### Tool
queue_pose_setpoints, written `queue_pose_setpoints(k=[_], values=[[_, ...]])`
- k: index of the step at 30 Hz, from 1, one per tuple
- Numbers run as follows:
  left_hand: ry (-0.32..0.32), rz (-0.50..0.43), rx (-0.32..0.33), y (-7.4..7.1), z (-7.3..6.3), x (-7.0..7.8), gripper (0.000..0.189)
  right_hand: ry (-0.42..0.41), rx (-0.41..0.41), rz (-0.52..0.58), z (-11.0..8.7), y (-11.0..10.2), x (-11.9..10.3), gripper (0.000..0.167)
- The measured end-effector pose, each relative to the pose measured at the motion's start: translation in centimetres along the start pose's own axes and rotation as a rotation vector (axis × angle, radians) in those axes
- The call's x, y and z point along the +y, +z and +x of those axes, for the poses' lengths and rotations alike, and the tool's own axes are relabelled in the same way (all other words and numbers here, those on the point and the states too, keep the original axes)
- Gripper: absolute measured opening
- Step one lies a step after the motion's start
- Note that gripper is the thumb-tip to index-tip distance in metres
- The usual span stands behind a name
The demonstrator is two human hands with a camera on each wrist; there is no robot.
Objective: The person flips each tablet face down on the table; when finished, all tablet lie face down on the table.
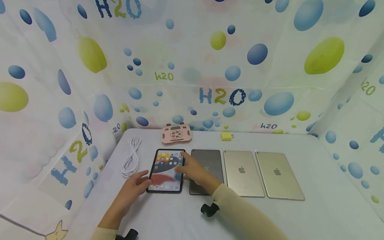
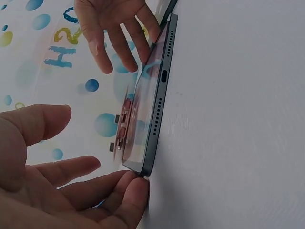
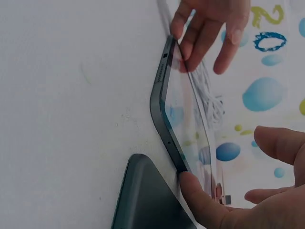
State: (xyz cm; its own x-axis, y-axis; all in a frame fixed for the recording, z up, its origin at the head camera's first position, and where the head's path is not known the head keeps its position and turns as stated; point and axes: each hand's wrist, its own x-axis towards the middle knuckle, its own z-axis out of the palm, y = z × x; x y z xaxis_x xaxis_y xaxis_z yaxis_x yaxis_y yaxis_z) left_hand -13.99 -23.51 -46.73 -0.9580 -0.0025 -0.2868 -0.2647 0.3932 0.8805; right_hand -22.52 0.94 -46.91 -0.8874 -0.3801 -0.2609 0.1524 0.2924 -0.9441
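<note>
A tablet [image 1: 166,171] with its screen lit lies face up on the white-covered table, showing app icons. My left hand [image 1: 133,188] is at its left edge. In the left wrist view, the lower fingers [image 2: 136,195] touch the tablet's corner while the thumb stays apart. My right hand [image 1: 195,170] reaches over the right edge of the tablet; in the right wrist view a fingertip [image 3: 190,183] touches the tablet's side. Beside it a dark grey tablet [image 1: 207,186] lies face down, partly hidden under my right forearm.
Two gold tablets [image 1: 241,180], [image 1: 279,180] lie face down further right. Behind stand a pink slotted stand [image 1: 176,134] and a yellow charger plug [image 1: 226,136]. A coiled white cable [image 1: 131,156] lies at the left. A patterned curtain [image 1: 192,66] surrounds the table.
</note>
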Motion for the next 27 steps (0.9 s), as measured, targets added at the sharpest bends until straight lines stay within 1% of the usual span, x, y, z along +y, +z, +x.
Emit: queue_pose_setpoints(k=[2,6,10,12,14,16,18,20,22,23,27], values=[[-0.001,0.007,0.004,0.0,0.0,0.1,0.062,0.011,0.0,0.051,0.0,0.2,-0.1,0.079],[-0.008,0.018,0.013,0.1,0.1,0.1,0.061,0.015,0.021,0.098,0.0,0.5,-0.1,0.078],[-0.016,-0.025,0.014,0.0,0.3,-0.2,0.061,0.026,0.07,0.128,0.1,0.6,0.3,0.082],[-0.018,-0.076,0.014,-0.1,0.3,-0.4,0.06,0.03,0.093,0.162,0.1,0.8,0.5,0.085],[-0.029,-0.164,0.007,-0.2,0.4,-0.6,0.058,0.022,0.101,0.196,0.1,0.9,0.6,0.086],[-0.05,-0.274,-0.01,-0.2,0.5,-0.8,0.058,0.014,0.089,0.236,0.1,1.1,0.7,0.085],[-0.081,-0.399,-0.043,-0.2,0.4,-0.8,0.058,-0.006,0.067,0.281,0.0,1.3,0.9,0.082],[-0.101,-0.492,-0.066,-0.1,0.4,-0.8,0.061,-0.029,0.038,0.334,-0.2,1.3,0.9,0.077],[-0.105,-0.535,-0.073,0.1,0.4,-0.6,0.062,-0.051,0.03,0.366,-0.3,1.2,0.9,0.071],[-0.102,-0.539,-0.077,0.2,0.4,-0.4,0.063,-0.062,0.024,0.382,-0.4,1.1,0.8,0.068],[-0.091,-0.505,-0.081,0.6,0.5,0.1,0.061,-0.08,0.001,0.414,-0.7,0.7,0.3,0.058]])
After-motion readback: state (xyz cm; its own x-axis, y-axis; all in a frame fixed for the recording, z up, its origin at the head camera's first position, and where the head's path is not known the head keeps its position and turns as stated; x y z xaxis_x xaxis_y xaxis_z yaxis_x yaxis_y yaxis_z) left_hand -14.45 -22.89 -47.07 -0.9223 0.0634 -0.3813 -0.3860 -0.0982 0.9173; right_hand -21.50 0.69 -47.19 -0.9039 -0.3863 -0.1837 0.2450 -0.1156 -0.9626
